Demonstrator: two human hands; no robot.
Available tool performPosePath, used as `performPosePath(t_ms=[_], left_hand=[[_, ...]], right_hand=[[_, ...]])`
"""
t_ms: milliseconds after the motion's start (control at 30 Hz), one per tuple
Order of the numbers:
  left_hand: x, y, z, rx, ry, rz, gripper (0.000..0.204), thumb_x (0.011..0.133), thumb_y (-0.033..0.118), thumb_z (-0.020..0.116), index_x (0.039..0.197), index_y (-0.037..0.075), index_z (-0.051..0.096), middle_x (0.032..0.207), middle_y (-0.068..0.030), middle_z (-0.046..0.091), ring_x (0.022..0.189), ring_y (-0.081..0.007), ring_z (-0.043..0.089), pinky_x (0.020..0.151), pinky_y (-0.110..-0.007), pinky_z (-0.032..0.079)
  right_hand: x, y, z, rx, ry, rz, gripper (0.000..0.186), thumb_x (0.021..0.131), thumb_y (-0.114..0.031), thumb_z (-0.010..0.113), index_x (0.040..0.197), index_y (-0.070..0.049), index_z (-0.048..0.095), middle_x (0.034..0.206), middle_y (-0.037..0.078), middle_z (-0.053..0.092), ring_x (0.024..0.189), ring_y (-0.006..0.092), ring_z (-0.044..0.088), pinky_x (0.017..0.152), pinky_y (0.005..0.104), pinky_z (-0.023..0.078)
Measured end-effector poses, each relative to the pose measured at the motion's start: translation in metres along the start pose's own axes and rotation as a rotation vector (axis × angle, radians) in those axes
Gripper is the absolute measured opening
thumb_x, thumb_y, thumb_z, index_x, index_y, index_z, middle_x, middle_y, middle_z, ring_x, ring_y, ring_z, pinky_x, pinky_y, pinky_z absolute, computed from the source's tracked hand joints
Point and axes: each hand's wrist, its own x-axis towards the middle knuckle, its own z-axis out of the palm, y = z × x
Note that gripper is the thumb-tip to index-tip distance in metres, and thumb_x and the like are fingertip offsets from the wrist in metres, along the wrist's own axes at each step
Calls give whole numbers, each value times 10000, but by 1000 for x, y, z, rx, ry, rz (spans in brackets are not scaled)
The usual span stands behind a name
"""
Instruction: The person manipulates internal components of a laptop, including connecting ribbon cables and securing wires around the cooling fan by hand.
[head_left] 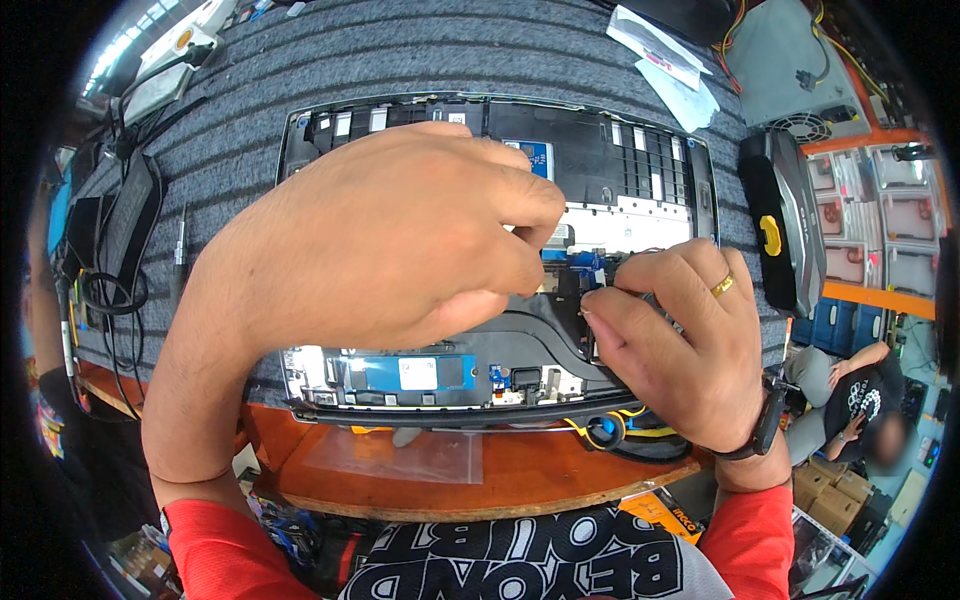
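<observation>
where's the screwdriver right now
In the head view it lies on the grey mat, on the person's left: the screwdriver sits between the black cables and the left hand, beside the opened laptop.

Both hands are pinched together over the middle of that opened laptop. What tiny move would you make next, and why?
Probably ease the small blue connector gently free. The left hand pinches just beside it, the right hand braces the black part inside the opened grey laptop base, so fingers hide much of it.
</observation>
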Motion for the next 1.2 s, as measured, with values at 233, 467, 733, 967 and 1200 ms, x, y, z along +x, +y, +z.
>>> performPosePath(t_ms=[233,467,733,967,1200], left_hand=[[-2,4,-5,-14,-26,-41,180,826,185,712,970,126,803,1004,-11,684,872,-233,654,756,-406,474],[-17,50,1,175,91,-307,243,820,145,829,1059,178,857,953,36,666,755,-148,620,739,-349,448],[-21,70,2,287,53,-395,537,716,137,804,1228,289,857,972,64,662,802,-131,643,770,-336,472],[-22,67,4,312,79,-384,532,707,138,801,1216,280,859,985,61,671,815,-140,649,772,-353,488],[-23,64,5,288,80,-375,501,709,125,810,1190,252,868,965,53,671,816,-147,654,755,-353,484]], right_hand=[[-3,3,0,-3,-21,-4,297,744,-143,796,1036,-97,761,1021,9,637,901,197,612,733,379,414],[-6,0,5,54,7,45,377,708,-125,861,1077,-123,785,988,-2,641,871,225,629,725,400,443],[-11,2,8,88,34,23,305,780,-165,758,1061,-48,777,1051,38,656,886,201,623,722,377,413],[-10,2,9,93,31,32,310,796,-178,753,1077,-52,782,1059,33,657,899,198,624,729,379,423],[-8,0,7,110,30,60,413,703,-151,848,1109,-86,804,978,7,640,858,221,621,721,393,438]])
